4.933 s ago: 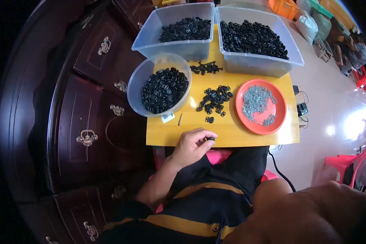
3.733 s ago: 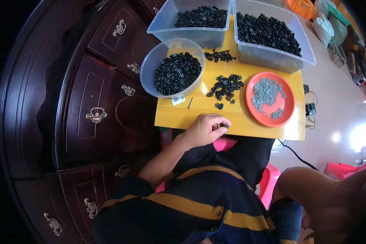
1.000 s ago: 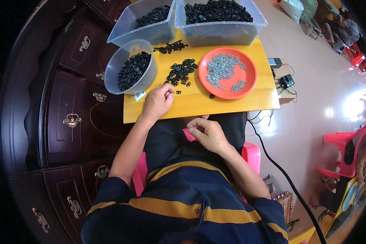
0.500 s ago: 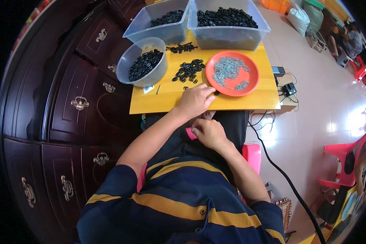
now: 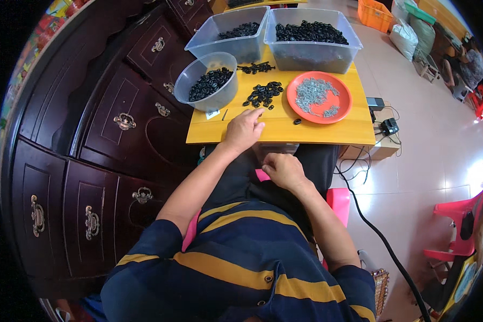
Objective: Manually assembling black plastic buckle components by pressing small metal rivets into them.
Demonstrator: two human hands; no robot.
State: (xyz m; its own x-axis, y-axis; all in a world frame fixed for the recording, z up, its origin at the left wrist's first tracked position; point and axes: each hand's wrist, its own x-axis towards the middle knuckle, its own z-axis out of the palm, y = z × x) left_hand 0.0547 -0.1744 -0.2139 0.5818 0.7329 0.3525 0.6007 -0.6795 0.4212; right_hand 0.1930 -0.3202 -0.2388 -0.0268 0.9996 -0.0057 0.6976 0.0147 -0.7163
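My left hand (image 5: 244, 129) lies palm down on the yellow table (image 5: 327, 131). Its fingers are spread, and the fingertips stop just short of a loose pile of small black ring parts (image 5: 263, 95). One black ring (image 5: 297, 121) lies alone to the right of that hand, beside the orange plate (image 5: 344, 110) of small grey metal pieces. My right hand (image 5: 284, 170) rests curled in my lap below the table edge. Whether it holds anything is hidden.
A round clear bowl (image 5: 197, 72) of black parts stands at the table's left. Two clear bins (image 5: 225, 48) (image 5: 311, 56) of black parts stand at the back, with a small black heap (image 5: 255, 68) before them. A dark wooden cabinet (image 5: 118, 123) is on the left, and cables and a red chair (image 5: 459, 225) on the right.
My left hand has drawn back leftward from the spot near the orange plate, where the single black ring lies. My right hand stays in my lap.
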